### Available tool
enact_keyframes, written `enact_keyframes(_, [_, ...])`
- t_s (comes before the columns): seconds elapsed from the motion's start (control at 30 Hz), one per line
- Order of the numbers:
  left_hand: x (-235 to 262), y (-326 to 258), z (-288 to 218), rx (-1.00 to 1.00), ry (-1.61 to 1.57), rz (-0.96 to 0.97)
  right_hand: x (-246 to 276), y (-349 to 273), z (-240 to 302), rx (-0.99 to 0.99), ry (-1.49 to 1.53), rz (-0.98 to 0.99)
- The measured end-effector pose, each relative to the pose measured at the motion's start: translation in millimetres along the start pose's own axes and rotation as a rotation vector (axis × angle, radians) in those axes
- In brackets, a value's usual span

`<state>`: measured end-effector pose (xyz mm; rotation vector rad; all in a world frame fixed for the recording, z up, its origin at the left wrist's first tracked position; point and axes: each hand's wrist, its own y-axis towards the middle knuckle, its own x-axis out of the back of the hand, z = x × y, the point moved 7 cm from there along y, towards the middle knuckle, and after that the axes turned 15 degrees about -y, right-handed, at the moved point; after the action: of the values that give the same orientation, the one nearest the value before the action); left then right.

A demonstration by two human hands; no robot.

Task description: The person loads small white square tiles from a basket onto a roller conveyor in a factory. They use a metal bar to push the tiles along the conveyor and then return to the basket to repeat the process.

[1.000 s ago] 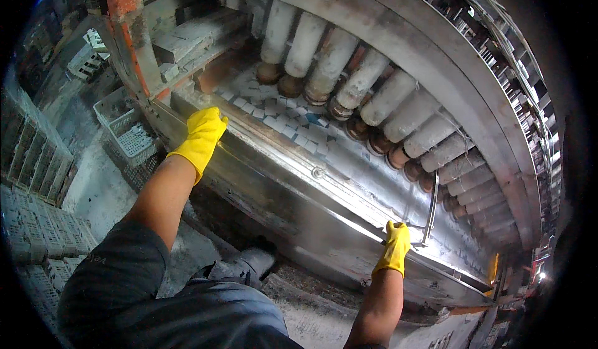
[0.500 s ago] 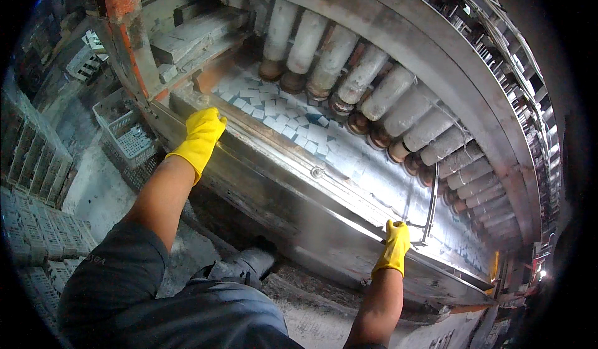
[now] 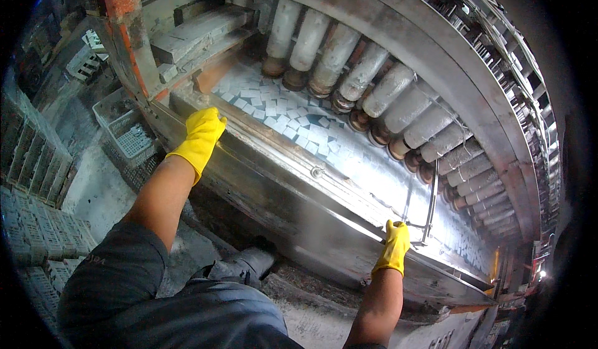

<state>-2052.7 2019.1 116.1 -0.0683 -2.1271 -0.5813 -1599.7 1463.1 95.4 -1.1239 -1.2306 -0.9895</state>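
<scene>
Both my hands wear yellow rubber gloves and rest along the near edge of a long machine bed. My left hand (image 3: 204, 131) is closed over the metal rail (image 3: 274, 156) on the left, its fingertips partly out of sight. Farther right, my right hand (image 3: 395, 243) is closed at the same edge, beside a thin metal bracket (image 3: 431, 206) that stands over the bed. The glove hides what its fingers hold. Behind the rail, many small pale square tiles (image 3: 280, 120) lie scattered on the wet, shiny bed (image 3: 367, 171).
A row of thick grey cylinders (image 3: 339, 59) stands over the bed's far side, beneath a curved-looking metal beam (image 3: 423, 31). An orange-painted post (image 3: 128, 31) rises at the left. Plastic crates (image 3: 134, 138) and stacked crates (image 3: 47, 224) stand on the floor at left.
The light on the bed is brighter, and the tiles at its right end show more clearly. My hands stay in the same places on the edge.
</scene>
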Motion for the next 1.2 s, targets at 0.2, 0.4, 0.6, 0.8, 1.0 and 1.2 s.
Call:
enact_keyframes(0.2, [-2.0, 4.9, 2.2, 0.01, 0.007, 0.013, 7.1, -0.3, 10.0, 0.027, -0.015, -0.007])
enact_keyframes(0.4, [-8.2, 13.4, 5.6, -0.022, -0.013, -0.001, 2.1, 13.8, 12.9, 0.042, -0.001, -0.064])
enact_keyframes(0.6, [-7.3, 17.6, 3.1, -0.041, -0.006, -0.016, 8.0, 16.3, 25.2, 0.038, 0.027, -0.08])
enact_keyframes(0.8, [-6.2, 19.8, -2.8, -0.011, -0.005, 0.017, 1.0, 27.4, 21.4, 0.058, -0.002, -0.086])
enact_keyframes(1.0, [-6.0, 21.9, -3.2, 0.023, 0.001, 0.048, 4.6, 24.2, 26.7, 0.067, 0.01, -0.102])
enact_keyframes(1.2, [-7.2, 23.7, -2.1, 0.032, 0.0, 0.058, 6.9, 23.8, 29.0, 0.074, -0.014, -0.125])
